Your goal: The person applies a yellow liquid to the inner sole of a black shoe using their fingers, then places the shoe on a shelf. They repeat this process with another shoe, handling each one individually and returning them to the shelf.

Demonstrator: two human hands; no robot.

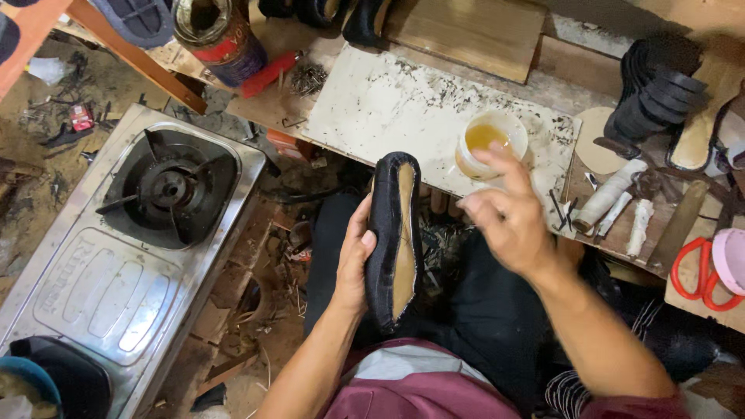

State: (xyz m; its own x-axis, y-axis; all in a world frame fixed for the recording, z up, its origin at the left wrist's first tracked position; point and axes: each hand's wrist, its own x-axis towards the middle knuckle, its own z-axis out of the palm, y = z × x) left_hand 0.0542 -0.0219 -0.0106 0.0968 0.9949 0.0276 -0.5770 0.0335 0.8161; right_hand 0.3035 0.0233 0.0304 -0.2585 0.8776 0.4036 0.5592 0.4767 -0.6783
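**Black shoe upper held sole-side up over the lap**

The black shoe upper [394, 237], with its tan insole facing the camera, is held upright above the lap, in front of the low bench [403, 109]. It is grasped along its left edge by the left hand [353, 260], the thumb laid on the black fabric and the fingers wrapped behind it. The right hand [504, 213] is raised just to the right of the shoe, its fingers loosely spread and slightly blurred, with nothing seen in its grip; the fingertips lie over the near rim of a small white cup [490, 143] filled with amber liquid. The cup stands on the stained white board of the bench. To the right of it are shown several white cloth-wrapped rolls [613, 194], a stack of black soles [650, 93] and red-handled scissors [698, 271]. At the rear left of the bench a rusted tin can [220, 35] is seen beside a heap of small nails [309, 77]. On the floor to the left, a steel gas stove [132, 240] with one black burner is placed.
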